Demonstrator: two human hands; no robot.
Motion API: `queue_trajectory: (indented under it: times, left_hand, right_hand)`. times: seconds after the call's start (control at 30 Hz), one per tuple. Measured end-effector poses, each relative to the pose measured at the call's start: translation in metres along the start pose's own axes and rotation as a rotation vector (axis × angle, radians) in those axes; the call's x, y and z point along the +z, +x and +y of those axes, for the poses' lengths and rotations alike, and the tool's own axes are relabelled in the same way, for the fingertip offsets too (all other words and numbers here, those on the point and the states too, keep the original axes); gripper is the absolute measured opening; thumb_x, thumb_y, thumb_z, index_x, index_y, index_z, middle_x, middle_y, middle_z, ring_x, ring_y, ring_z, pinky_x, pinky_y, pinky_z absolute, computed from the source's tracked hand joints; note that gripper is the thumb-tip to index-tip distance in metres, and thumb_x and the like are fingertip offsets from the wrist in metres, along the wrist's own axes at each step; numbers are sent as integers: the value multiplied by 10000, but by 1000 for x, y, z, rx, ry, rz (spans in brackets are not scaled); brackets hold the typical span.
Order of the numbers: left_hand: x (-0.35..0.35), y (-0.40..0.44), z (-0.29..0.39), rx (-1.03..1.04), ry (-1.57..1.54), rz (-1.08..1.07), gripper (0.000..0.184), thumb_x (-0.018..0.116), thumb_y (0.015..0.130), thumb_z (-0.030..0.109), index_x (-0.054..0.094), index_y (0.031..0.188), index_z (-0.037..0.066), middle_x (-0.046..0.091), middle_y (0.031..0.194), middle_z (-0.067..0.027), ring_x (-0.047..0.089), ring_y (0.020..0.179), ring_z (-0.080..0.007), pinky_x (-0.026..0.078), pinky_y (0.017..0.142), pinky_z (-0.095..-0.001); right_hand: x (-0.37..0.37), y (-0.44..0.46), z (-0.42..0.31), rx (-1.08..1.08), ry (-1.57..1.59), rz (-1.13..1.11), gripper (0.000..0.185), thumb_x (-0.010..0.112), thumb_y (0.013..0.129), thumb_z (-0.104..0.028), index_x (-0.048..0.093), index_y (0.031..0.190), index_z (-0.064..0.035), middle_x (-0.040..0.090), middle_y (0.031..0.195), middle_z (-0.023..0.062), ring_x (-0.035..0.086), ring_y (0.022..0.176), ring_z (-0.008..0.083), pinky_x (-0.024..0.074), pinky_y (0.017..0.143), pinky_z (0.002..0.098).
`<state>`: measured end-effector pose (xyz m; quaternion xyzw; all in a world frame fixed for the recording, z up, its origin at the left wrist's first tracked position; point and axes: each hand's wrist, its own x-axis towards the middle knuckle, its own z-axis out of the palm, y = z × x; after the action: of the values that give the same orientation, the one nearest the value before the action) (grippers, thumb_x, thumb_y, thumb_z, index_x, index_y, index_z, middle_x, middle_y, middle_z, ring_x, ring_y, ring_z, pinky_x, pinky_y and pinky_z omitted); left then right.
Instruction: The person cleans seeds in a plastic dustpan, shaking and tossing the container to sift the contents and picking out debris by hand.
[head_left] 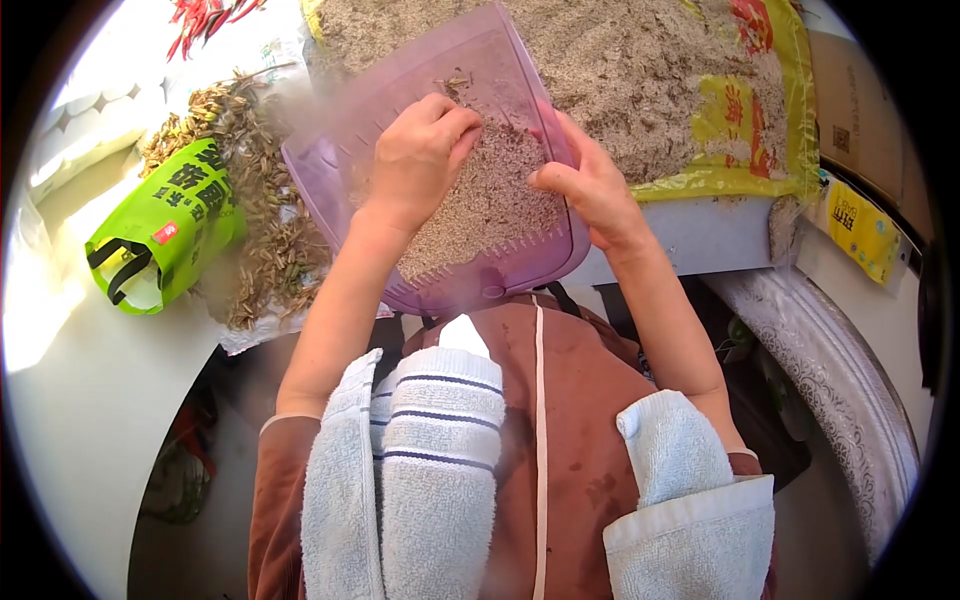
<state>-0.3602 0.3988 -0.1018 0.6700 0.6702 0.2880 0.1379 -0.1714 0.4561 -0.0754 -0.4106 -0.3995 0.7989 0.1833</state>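
A translucent purple plastic tray point(420, 70) with slotted sides is held tilted in front of me. Small pale-beige grains point(490, 215), mixed with darker bits, lie in its lower part. My right hand point(592, 188) grips the tray's right rim, with the thumb inside and the fingers outside. Over the grains is my left hand point(425, 150), its fingertips pinched together; what they hold, if anything, is hidden. Just beyond the left fingers, a few dark husk-like scraps point(455, 82) lie on the tray.
Behind the tray, a yellow plastic sack point(735, 120) lies under a broad layer of similar grains point(640, 75). At left are dried pods point(270, 220), a green bag point(165, 225) and red chillies point(205, 22). A yellow packet point(862, 232) and cardboard box point(855, 120) stand right.
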Motion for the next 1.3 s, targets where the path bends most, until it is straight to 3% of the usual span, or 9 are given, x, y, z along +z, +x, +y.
queue_trajectory:
  times: [0.23, 0.33, 0.37, 0.47, 0.7, 0.9, 1.0, 1.1, 1.3]
  left_hand:
    - [-15, 9, -16, -24, 55, 140, 112, 677, 788, 44, 669, 889, 90, 645, 872, -55, 634, 741, -246, 506, 649, -322]
    - [-28, -1, -3, -195, -100, 51, 100, 672, 804, 57, 670, 899, 86, 648, 876, -54, 640, 724, -232, 508, 649, -318]
    - [-31, -8, 1, -199, -115, -28, 109, 691, 798, 60, 688, 907, 54, 655, 866, -49, 644, 691, -157, 509, 620, -261]
    - [-32, -28, 6, -259, -90, -255, 113, 705, 787, 79, 691, 897, 57, 649, 861, -50, 644, 695, -169, 512, 623, -270]
    - [-21, -34, 7, -154, -22, -192, 94, 686, 805, 97, 683, 895, 68, 642, 844, -76, 644, 707, -224, 511, 645, -317]
    - [-30, -36, 14, -267, -165, -227, 150, 680, 832, 109, 658, 970, 56, 674, 806, -91, 666, 696, -196, 510, 629, -297]
    - [-31, -39, 19, -300, -220, -135, 173, 668, 828, 112, 636, 992, 69, 667, 803, -111, 655, 727, -271, 508, 640, -330]
    - [-39, -36, 25, -334, -233, -45, 177, 670, 831, 118, 648, 1000, 71, 679, 826, -116, 664, 726, -265, 513, 639, -316]
    - [-37, -10, 14, -33, 80, -14, 119, 680, 826, 128, 683, 930, 71, 675, 855, -71, 653, 750, -222, 513, 676, -315]
  right_hand:
    - [-2, 0, 2, 1, 22, 27, 706, 589, 730, 16, 395, 1408, -11, 503, 1276, 85, 515, 1123, 161, 423, 952, 286]
    - [-2, 0, 1, 21, 28, 31, 709, 597, 731, 13, 392, 1409, -9, 510, 1272, 85, 520, 1119, 163, 425, 950, 285]
    - [-2, -1, -1, 30, 30, 30, 710, 600, 732, 12, 390, 1410, -8, 512, 1271, 85, 521, 1118, 164, 425, 948, 284]
    - [-4, 0, 1, 32, 23, 32, 710, 601, 733, 10, 386, 1409, -4, 511, 1271, 88, 523, 1114, 164, 432, 939, 282]
    - [-3, -1, 3, 20, 33, 36, 700, 599, 727, 10, 396, 1397, 4, 529, 1254, 98, 534, 1102, 166, 441, 932, 284]
    - [-10, -4, 8, -6, 57, 35, 730, 571, 743, 31, 338, 1435, 21, 526, 1297, 125, 532, 1127, 172, 444, 933, 292]
    - [-12, -8, 6, -9, 54, 40, 709, 575, 738, 15, 369, 1417, 14, 528, 1292, 107, 534, 1117, 167, 440, 932, 286]
    - [-17, -15, 3, 49, 52, 39, 685, 582, 726, -15, 418, 1391, -6, 527, 1280, 79, 525, 1119, 157, 424, 937, 269]
    - [-26, -32, 0, 34, 24, -17, 672, 570, 735, -32, 429, 1392, -29, 528, 1253, 58, 511, 1113, 141, 404, 936, 248]
